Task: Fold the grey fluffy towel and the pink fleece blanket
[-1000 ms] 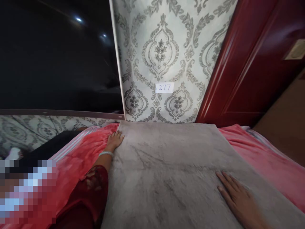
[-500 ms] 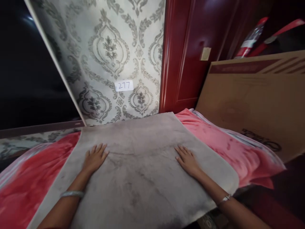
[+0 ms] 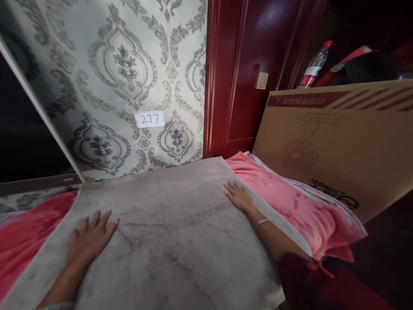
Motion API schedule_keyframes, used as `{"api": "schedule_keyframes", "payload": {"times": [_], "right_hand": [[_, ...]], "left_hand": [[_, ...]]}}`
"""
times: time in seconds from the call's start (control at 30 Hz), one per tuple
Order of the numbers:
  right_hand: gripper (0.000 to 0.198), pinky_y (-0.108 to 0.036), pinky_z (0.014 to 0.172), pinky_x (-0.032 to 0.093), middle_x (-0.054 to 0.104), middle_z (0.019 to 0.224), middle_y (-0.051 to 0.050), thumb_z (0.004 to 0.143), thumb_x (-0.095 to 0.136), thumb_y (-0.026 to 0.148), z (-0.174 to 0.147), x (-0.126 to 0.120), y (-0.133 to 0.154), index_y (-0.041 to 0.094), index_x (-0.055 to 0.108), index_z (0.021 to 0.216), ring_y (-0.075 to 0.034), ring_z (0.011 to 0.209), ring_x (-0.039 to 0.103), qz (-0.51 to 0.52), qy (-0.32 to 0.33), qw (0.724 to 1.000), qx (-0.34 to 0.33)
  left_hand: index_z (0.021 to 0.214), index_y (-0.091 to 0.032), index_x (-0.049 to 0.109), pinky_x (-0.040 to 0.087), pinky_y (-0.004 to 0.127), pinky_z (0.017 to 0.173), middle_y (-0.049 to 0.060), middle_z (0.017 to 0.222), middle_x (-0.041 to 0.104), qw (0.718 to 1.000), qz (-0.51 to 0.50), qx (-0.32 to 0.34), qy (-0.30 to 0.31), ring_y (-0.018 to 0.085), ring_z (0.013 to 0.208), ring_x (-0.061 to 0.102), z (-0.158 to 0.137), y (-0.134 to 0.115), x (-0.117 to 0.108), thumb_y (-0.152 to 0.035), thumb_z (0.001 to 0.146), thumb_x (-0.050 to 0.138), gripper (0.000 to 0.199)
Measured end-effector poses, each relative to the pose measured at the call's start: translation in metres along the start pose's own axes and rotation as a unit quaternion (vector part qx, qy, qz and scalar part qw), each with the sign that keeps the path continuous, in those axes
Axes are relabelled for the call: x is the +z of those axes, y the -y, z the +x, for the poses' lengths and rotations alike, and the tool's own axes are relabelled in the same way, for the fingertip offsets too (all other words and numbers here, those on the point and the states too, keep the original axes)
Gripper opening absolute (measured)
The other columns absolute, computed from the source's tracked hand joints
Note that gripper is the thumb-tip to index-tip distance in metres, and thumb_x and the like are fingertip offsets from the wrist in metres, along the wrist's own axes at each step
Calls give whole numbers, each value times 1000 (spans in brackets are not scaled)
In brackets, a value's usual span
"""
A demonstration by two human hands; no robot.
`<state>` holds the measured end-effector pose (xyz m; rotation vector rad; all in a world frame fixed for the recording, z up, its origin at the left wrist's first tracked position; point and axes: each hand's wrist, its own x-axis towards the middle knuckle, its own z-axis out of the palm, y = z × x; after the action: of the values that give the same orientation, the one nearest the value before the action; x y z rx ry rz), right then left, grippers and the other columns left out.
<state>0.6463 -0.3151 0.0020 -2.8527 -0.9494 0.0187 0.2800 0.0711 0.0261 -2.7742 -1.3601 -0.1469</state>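
Note:
A grey plush cloth (image 3: 180,241) lies spread out before me, with faint creases and darker smudges across its middle. On its left part rests my left hand (image 3: 90,237), palm down with fingers spread. My right hand (image 3: 238,196) lies flat on the cloth near its far right edge, fingers apart. Neither hand grips anything. Beneath the grey cloth, a pink-red blanket (image 3: 274,189) sticks out at both sides.
A patterned wall with a paper label (image 3: 149,119) reading 277 rises behind the cloth. Right of it stand a dark red door (image 3: 240,86) and a large cardboard box (image 3: 338,133), with a plastic bottle (image 3: 314,69) behind its top edge. A dark screen (image 3: 26,125) is at left.
My right hand has slid farther up the cloth, toward its far right edge. My left hand appears lower and farther left, while the whole view has shifted rightward.

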Motion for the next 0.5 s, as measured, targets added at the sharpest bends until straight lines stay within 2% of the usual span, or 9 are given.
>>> {"api": "schedule_keyframes", "payload": {"times": [0.1,0.2,0.27,0.4,0.5], "right_hand": [[60,-55,120,18,22,168,-7,105,20,48,16,-1,-15,23,30,160,-30,153,21,-7,-11,999,52],[63,-63,117,20,20,168,-16,106,16,45,30,0,-9,17,26,161,-35,153,19,-13,-23,997,71],[63,-59,119,17,16,169,-14,105,20,48,41,2,1,20,23,162,-32,154,14,-15,-23,999,28],[59,-46,123,13,17,170,1,104,25,55,67,4,12,36,25,160,-21,155,13,-13,4,996,-85],[61,-51,122,12,17,170,-2,105,21,55,91,4,5,32,24,161,-24,155,14,-12,6,997,-79]], "left_hand": [[159,-18,33,23,64,116,16,168,23,1000,-9,-24,1,44,152,21,3,1,0,-61,91,15,82],[159,-18,33,20,65,117,15,168,22,999,-24,-29,7,44,152,19,5,2,2,-63,90,18,83],[158,-17,34,20,65,118,16,168,21,999,-34,-27,5,44,153,18,6,4,4,-61,90,20,82],[156,-16,38,22,66,117,16,167,25,999,-44,-22,-3,44,152,20,10,10,11,-57,90,21,79],[155,-19,41,21,66,117,15,167,24,999,-39,-12,-1,44,153,19,12,16,16,-58,88,25,79]]}}
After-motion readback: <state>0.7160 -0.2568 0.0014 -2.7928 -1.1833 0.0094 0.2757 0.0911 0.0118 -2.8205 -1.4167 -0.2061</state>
